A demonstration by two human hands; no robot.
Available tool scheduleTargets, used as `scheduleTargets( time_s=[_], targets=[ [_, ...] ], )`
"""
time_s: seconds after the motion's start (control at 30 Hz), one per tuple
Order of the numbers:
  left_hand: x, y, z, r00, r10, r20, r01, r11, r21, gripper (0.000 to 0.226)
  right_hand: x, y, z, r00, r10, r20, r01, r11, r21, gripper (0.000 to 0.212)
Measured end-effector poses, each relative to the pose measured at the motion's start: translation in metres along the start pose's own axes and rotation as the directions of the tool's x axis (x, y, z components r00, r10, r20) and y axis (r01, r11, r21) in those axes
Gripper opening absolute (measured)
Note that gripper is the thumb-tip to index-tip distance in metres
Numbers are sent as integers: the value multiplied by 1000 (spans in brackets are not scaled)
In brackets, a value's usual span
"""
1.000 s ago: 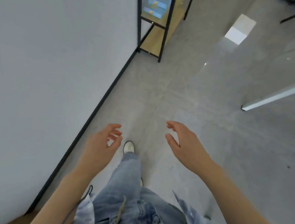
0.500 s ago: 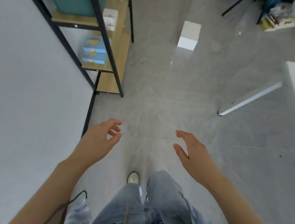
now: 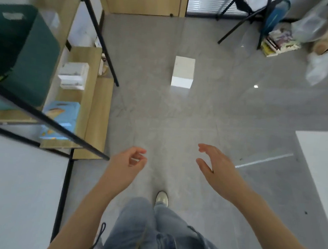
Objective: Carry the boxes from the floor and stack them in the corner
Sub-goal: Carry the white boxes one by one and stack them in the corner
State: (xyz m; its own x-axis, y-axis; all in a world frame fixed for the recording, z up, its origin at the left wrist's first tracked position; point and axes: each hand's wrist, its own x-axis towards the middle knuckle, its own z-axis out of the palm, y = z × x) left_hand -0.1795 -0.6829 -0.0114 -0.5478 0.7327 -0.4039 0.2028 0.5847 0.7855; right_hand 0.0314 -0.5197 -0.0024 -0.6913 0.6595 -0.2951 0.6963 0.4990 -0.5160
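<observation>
- The left hand is hanging over the floor with fingers loosely curled, gripping nothing.
- The right hand is reaching forward, fingers relaxed and spread, carrying nothing.
- A white box is sitting on the floor well ahead of both hands, right of the shelf.

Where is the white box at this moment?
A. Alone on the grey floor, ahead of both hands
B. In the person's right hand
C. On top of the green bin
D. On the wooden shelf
A: the white box stands on the bare floor, far beyond the empty left hand and right hand.
</observation>
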Motion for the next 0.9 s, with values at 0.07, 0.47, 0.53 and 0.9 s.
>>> scheduleTargets(
  time_s=[0.07,0.47,0.53,0.9],
  targets=[
    [42,13,-1,1000,-29,11,29,1000,11,17,51,5,-25,1000,-4,-26,4,1000,4,45],
    [363,104,-52,995,-98,-3,98,993,66,17,379,30,-130,998,59,17,-60,997,58,45],
    [423,133,-56,998,-63,18,62,996,71,15,428,32,-149,997,74,26,-76,993,88,45],
    [761,277,-15,986,59,158,-92,973,212,21,699,96,-238,943,307,126,-332,876,350,39]
  ],
)
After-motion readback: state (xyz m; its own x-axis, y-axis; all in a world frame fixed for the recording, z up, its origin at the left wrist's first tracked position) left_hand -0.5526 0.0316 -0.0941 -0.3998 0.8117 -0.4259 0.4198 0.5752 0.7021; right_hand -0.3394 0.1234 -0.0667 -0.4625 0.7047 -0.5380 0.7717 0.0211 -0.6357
